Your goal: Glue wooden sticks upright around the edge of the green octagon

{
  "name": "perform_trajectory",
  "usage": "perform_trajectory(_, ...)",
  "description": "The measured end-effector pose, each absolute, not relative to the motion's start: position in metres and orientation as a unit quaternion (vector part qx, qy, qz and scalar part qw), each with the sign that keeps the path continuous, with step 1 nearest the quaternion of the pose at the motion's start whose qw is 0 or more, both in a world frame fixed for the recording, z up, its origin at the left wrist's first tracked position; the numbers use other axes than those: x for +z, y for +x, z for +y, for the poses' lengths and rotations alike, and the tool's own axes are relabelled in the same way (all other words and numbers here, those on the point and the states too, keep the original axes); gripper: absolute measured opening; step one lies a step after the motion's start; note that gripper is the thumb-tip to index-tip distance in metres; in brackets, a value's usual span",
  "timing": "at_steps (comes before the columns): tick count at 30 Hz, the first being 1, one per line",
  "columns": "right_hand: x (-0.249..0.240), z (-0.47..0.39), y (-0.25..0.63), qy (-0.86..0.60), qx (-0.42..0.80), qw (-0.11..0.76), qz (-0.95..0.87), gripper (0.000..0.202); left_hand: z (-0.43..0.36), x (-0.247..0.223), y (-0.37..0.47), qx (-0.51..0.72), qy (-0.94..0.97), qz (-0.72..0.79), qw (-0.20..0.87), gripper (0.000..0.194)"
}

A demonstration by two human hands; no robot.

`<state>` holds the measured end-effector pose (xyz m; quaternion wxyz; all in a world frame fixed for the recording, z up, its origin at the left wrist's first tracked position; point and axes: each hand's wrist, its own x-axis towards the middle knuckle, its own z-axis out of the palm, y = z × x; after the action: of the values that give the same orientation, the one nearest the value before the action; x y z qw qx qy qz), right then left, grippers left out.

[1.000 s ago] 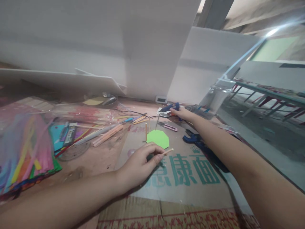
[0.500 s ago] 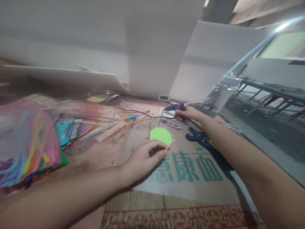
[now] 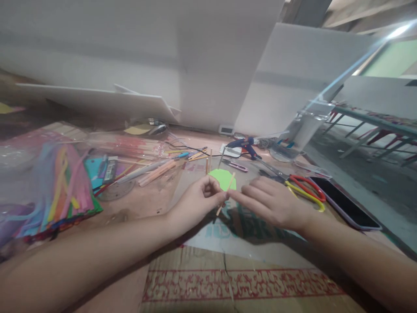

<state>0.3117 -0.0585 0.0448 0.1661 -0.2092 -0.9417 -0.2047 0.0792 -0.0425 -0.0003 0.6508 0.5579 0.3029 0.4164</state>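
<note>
My left hand (image 3: 203, 195) pinches a short thin wooden stick (image 3: 231, 181) between thumb and fingers. The stick slants, its upper end over a bright green paper piece (image 3: 223, 178). My right hand (image 3: 273, 201) comes in from the right, its fingers bent and a fingertip touching or nearly touching the stick by my left fingertips. Whether it grips the stick is unclear. Several thin sticks (image 3: 210, 160) stand upright at the green paper's back edge. Behind it a dark blue glue gun (image 3: 243, 143) rests on a small white pad.
Scissors (image 3: 304, 187) and a phone (image 3: 347, 202) lie at the right. A pink cutter (image 3: 237, 166) is behind the green paper. Colourful fuzzy strips (image 3: 61, 187) and bagged sticks (image 3: 130, 147) are at the left; a clear container (image 3: 286, 148) stands at the back right.
My right hand has let go of the glue gun and moved toward me to my left fingertips. The stick in my left hand has tilted more upright. Scissors and phone now show at the right.
</note>
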Motion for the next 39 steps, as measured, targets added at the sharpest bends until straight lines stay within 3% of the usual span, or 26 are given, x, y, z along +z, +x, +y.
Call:
perform_trajectory(8, 0.042, -0.047, 0.279, -0.204, -0.219, 0.195, -0.934, 0.033, -0.034, 0.005, 0.073, 0.411, 0.593, 0.324, 0.612, 0.031)
perform_trajectory(12, 0.035, -0.032, 0.275, -0.309, -0.102, 0.259, -0.909, 0.023, -0.031, 0.019, 0.058, 0.385, 0.623, 0.371, 0.571, 0.031)
perform_trajectory(16, 0.040, -0.022, 0.268, -0.427, 0.038, 0.327, -0.842, 0.008, -0.018, 0.028, 0.027, 0.327, 0.760, 0.442, 0.348, 0.038)
perform_trajectory(20, 0.036, -0.016, 0.257, -0.461, 0.244, 0.371, -0.768, 0.011, 0.007, 0.018, 0.009, 0.325, 0.791, 0.465, 0.230, 0.012)
perform_trajectory(21, 0.032, -0.014, 0.254, -0.458, 0.264, 0.379, -0.760, 0.014, 0.013, 0.014, 0.008, 0.309, 0.801, 0.465, 0.218, 0.017)
perform_trajectory(23, 0.023, -0.014, 0.250, -0.451, 0.278, 0.391, -0.753, 0.016, 0.023, 0.005, 0.010, 0.277, 0.824, 0.454, 0.196, 0.033)
perform_trajectory(26, 0.012, -0.015, 0.249, -0.445, 0.280, 0.398, -0.752, 0.014, 0.033, -0.004, 0.016, 0.253, 0.849, 0.415, 0.209, 0.041)
perform_trajectory(33, 0.006, -0.018, 0.253, -0.449, 0.239, 0.417, -0.753, 0.009, 0.042, -0.011, 0.026, 0.249, 0.859, 0.394, 0.212, 0.047)
perform_trajectory(39, 0.001, -0.017, 0.251, -0.443, 0.255, 0.413, -0.754, 0.009, 0.035, -0.012, 0.032, 0.246, 0.855, 0.419, 0.183, 0.040)
